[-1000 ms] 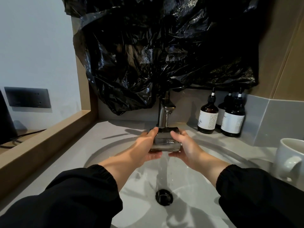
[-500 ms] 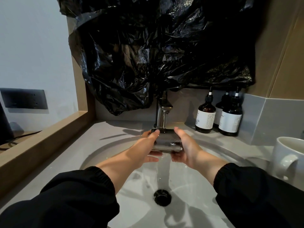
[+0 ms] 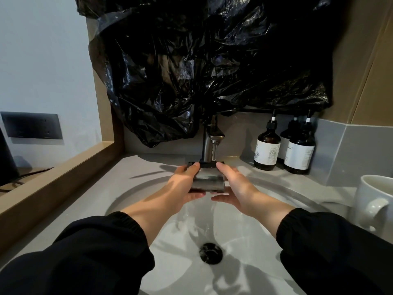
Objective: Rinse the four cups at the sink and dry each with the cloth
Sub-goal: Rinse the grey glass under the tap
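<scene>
Cradling glossy, boxy dark cup [image 3: 207, 179].

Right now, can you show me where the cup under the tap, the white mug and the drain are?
cup [image 3: 208, 179]: head view, on its dark side wall.
white mug [image 3: 365, 193]: head view, on its outer wall above the handle.
drain [image 3: 211, 252]: head view, on its dark centre.

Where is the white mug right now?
In the head view, the white mug stands on the counter at the far right edge, right of the sink basin and nearer the camera than the brown pump bottles.
</scene>
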Tool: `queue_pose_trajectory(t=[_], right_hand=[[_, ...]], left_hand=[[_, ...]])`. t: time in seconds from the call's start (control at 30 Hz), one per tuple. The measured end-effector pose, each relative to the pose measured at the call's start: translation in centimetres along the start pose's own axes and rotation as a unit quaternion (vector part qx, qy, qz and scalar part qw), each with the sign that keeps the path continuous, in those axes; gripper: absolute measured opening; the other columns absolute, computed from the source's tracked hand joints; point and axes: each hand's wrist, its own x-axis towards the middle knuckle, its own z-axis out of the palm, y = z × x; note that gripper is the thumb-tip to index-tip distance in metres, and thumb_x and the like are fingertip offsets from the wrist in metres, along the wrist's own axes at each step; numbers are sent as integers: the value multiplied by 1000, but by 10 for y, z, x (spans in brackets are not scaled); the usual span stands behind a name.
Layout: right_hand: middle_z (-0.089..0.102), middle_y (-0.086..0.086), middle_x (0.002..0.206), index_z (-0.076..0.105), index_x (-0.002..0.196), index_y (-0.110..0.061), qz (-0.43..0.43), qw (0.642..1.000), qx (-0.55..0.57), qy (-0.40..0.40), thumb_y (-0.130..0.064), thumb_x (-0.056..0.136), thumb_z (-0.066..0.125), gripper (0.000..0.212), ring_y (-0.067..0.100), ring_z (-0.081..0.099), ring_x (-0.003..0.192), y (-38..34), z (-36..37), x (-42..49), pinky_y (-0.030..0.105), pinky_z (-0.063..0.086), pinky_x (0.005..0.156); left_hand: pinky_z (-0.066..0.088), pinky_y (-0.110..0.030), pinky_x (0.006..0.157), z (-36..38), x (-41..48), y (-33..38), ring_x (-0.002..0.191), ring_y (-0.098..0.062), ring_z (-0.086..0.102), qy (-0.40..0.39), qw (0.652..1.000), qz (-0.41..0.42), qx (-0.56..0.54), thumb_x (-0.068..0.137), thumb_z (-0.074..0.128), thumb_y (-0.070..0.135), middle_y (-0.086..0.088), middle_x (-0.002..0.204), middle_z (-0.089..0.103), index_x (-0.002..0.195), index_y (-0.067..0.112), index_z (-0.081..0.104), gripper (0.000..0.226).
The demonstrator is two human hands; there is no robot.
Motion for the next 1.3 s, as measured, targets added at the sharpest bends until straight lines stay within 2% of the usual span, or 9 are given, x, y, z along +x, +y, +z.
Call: queue_pose_trajectory(t=[0.13, 0.37, 0.57, 0.67, 0.8, 0.93, 1.1, 1.2, 1.3], right_hand=[[63, 20, 104, 51, 120, -14, 86, 996, -16, 33, -62, 87, 47, 58, 30, 59, 49, 2, -2, 1, 34, 52, 51], [60, 14, 92, 58, 103, -11, 159, 978, 121, 56, -58, 90, 43, 52, 24, 54, 65, 2, -8, 3, 25, 49, 42], [64, 10, 90, 61, 111, -15, 179, 965, 181, 67, -60, 89, 43, 53, 24, 60, 76, 6, -10, 5, 30, 55, 44], [65, 10, 92, 60, 113, -13, 157, 964, 202, 67, -59, 91, 41, 55, 23, 61, 75, 4, -11, 4, 31, 57, 47], [64, 13, 87, 57, 102, -10, 115, 972, 196, 58, -55, 91, 50, 47, 24, 63, 76, 0, -9, 2, 32, 58, 49], [65, 17, 113, 56, 119, -10, 69, 985, 153, 44, -47, 87, 61, 49, 29, 65, 93, -1, -3, 1, 34, 58, 59], [63, 11, 104, 43, 123, -17, -7, 995, 98, 9, -27, 85, 70, 47, 33, 66, 98, 1, -4, -2, 43, 57, 81], [66, 9, 110, 43, 125, -24, -39, 998, 41, -11, -21, 82, 73, 52, 28, 67, 95, -1, -6, -3, 39, 57, 76], [65, 8, 112, 45, 127, -28, -63, 998, 5, -25, -14, 80, 73, 56, 26, 66, 95, -2, -9, -1, 38, 54, 73]], left_hand=[[58, -40, 85, 0, -6, -5, 96, -27, 68, -56, 991, 52, 111, 94, 59, 33, -5, 111, 62, 126, 24, 44, 37], [57, -34, 83, 4, -10, -1, 81, -18, 68, -80, 981, 71, 165, 93, 60, 12, 5, 102, 65, 138, 26, 40, 51], [53, -37, 88, 4, -11, 1, 99, -17, 64, -114, 974, 81, 180, 88, 63, 2, 17, 107, 58, 145, 28, 30, 71], [51, -36, 94, 4, -11, 1, 113, -17, 59, -120, 976, 75, 168, 89, 63, 6, 11, 122, 55, 147, 32, 27, 73], [43, -40, 104, 5, -11, 0, 114, -15, 57, -113, 983, 59, 130, 96, 57, 19, 9, 113, 60, 146, 31, 30, 57], [38, -44, 107, 4, -8, 0, 112, -16, 58, -106, 990, 33, 84, 100, 46, 34, 4, 122, 60, 140, 26, 38, 41], [45, -46, 97, 3, -4, -3, 106, -23, 62, -57, 997, -11, 40, 96, 41, 54, -4, 111, 66, 120, 21, 54, 42], [52, -46, 88, 1, -2, -2, 98, -28, 66, -20, 999, -33, 35, 93, 44, 60, -9, 101, 69, 102, 19, 58, 44], [55, -42, 75, -1, -2, -1, 90, -30, 68, -23, 998, -45, 44, 92, 46, 59, -9, 92, 72, 98, 20, 61, 42]])
